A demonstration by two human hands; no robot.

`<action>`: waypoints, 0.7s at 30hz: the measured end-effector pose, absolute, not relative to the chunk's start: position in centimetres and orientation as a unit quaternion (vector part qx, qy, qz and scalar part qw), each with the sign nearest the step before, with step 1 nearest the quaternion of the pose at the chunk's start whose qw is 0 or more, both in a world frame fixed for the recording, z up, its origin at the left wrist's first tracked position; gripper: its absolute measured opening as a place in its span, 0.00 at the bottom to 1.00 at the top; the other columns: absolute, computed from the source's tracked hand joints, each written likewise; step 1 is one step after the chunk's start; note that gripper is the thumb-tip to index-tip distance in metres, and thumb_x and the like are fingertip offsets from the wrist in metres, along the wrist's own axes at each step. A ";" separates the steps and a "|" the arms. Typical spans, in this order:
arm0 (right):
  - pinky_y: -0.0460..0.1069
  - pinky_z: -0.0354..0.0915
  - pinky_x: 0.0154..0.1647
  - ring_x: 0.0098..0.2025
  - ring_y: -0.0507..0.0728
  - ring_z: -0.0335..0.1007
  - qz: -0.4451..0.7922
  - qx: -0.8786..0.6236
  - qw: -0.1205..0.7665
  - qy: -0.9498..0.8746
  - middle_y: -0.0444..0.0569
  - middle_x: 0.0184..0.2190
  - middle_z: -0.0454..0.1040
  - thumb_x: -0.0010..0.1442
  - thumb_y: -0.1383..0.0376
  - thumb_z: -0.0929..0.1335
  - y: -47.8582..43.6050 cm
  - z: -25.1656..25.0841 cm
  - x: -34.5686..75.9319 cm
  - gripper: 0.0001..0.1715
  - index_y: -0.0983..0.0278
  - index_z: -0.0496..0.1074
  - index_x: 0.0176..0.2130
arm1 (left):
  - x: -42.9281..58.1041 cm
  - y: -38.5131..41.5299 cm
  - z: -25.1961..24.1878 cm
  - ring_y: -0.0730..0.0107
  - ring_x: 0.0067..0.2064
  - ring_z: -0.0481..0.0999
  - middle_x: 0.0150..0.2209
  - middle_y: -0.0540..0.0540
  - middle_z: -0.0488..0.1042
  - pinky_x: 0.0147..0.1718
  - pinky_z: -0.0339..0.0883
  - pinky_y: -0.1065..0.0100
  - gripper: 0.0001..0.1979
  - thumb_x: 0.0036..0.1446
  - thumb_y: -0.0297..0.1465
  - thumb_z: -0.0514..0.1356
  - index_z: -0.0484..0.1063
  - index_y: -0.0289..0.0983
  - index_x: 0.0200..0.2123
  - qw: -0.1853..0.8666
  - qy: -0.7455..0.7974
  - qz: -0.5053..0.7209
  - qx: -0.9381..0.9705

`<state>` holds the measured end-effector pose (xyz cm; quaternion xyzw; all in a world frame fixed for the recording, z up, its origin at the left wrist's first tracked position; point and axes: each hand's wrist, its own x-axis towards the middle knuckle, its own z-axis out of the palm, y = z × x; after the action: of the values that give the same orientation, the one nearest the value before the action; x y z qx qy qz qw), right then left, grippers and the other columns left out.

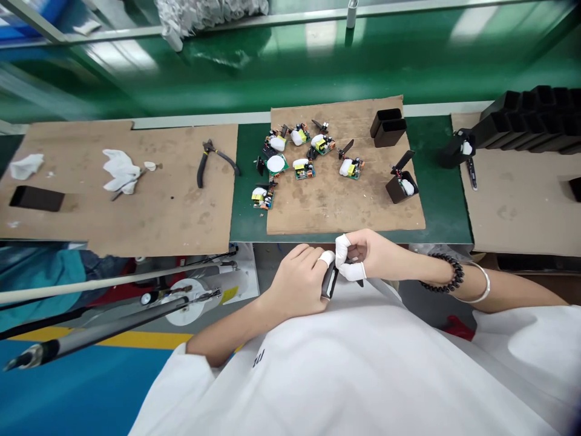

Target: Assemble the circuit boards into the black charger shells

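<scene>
Steadying a dark case off the near edge of the middle cardboard sheet, the left hand is gripping it, seemingly to free the right hand, whose fingers are curling narrowly beside it, their hold unclear, as circuit boards are lying handily on the sheet.

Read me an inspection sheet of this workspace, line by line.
Surface: glossy green worktop under brown cardboard sheets.
Job's things: small dark rectangular piece in hand; green circuit boards with white and yellow parts beyond.
Clutter: black-and-yellow metal pliers and crumpled white cloth on the left sheet.
Grips: left hand closed around the piece; right hand, white fingertip covers on, beside it.
Cables: cannot tell.
Surroundings: green panel behind; long grey rod lower left.
</scene>
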<state>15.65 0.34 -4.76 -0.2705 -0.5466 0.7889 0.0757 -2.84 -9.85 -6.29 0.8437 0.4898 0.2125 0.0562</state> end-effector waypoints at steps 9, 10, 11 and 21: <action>0.47 0.71 0.28 0.27 0.52 0.75 0.828 -0.273 0.059 -0.485 0.42 0.25 0.78 0.48 0.63 0.81 1.3 -1.4 15.3 0.15 0.62 0.74 0.27 | -4.4 -8.6 -4.5 0.63 0.34 0.78 0.37 0.45 0.80 0.34 0.72 0.63 0.20 0.42 0.26 0.57 0.68 0.40 0.43 0.250 0.463 0.300 0.796; 0.48 0.72 0.28 0.27 0.53 0.76 0.828 -0.277 0.059 -0.483 0.43 0.26 0.79 0.49 0.61 0.82 1.8 -0.9 15.2 0.15 0.62 0.75 0.28 | -4.4 -8.1 -4.5 0.65 0.33 0.77 0.37 0.47 0.80 0.33 0.72 0.65 0.19 0.44 0.26 0.58 0.68 0.40 0.43 0.288 0.461 0.320 0.776; 0.49 0.74 0.29 0.28 0.54 0.78 0.826 -0.279 0.062 -0.486 0.44 0.27 0.80 0.50 0.58 0.82 2.3 -0.4 15.1 0.16 0.61 0.76 0.28 | -4.3 -7.6 -4.6 0.67 0.32 0.76 0.36 0.48 0.79 0.32 0.71 0.66 0.18 0.46 0.27 0.59 0.68 0.40 0.44 0.318 0.460 0.341 0.755; 0.61 0.79 0.51 0.54 0.66 0.80 0.474 -0.353 0.321 -0.740 0.49 0.45 0.83 0.58 0.58 0.78 4.3 3.9 16.0 0.07 0.52 0.82 0.39 | -3.2 -2.9 -11.0 0.64 0.42 0.77 0.42 0.46 0.74 0.44 0.76 0.61 0.32 0.55 0.39 0.67 0.60 0.40 0.60 0.279 0.575 0.457 0.618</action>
<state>15.96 4.25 3.87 -0.3529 -0.7402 0.4735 0.3215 -3.21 -2.93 -11.05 0.6181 0.5755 0.4571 0.2790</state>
